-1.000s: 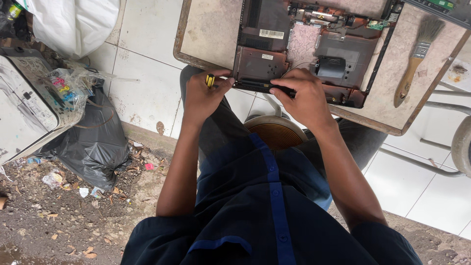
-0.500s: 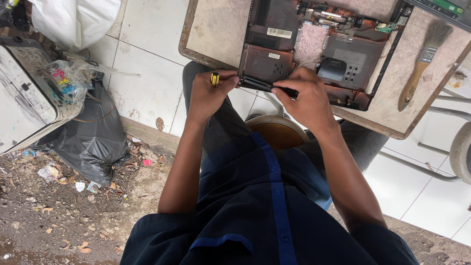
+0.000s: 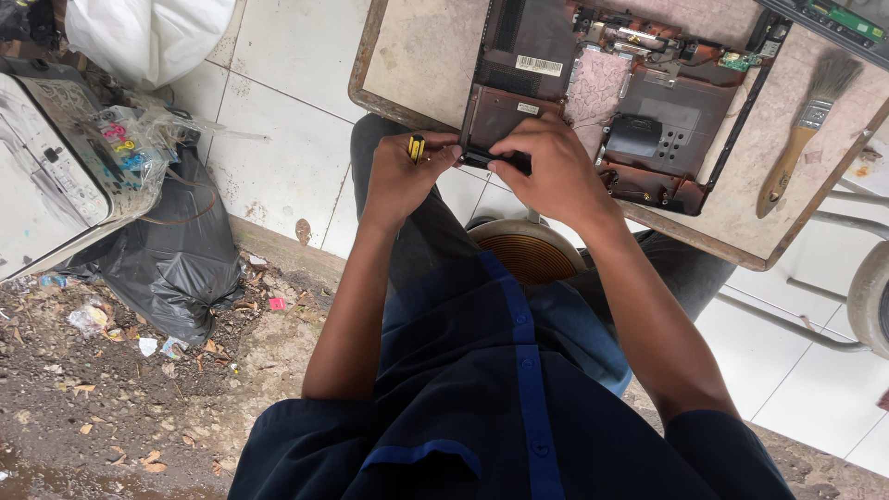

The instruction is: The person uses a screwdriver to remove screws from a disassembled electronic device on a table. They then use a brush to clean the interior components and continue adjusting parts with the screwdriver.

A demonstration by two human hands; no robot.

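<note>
Centrally, near the top of the frame, an opened dark-brown laptop chassis with exposed internal parts [image 3: 639,111] lies on a worn beige tabletop with a rusted metal rim [image 3: 426,56]. At its near edge sits a small black oblong component [image 3: 491,159], gripped between both hands. The right hand [image 3: 551,171] is curled over this component, fingers pressed down on it. The left hand [image 3: 403,171] is closed around a yellow-and-black screwdriver handle [image 3: 417,146] while its fingertips meet the component's left end. Whether the component is detached from the chassis cannot be told.

On the tabletop to the right lies a wooden-handled paintbrush with grey bristles [image 3: 804,130]. Below the hands, a round brown stool seat [image 3: 528,250] shows between the person's knees. At the left of the frame, a crumpled black plastic bag [image 3: 171,259] lies on dirt ground, beside a white printer [image 3: 42,176] bearing a clear bag of coloured ink bottles [image 3: 125,148]. A white sack [image 3: 153,32] occupies the upper left.
</note>
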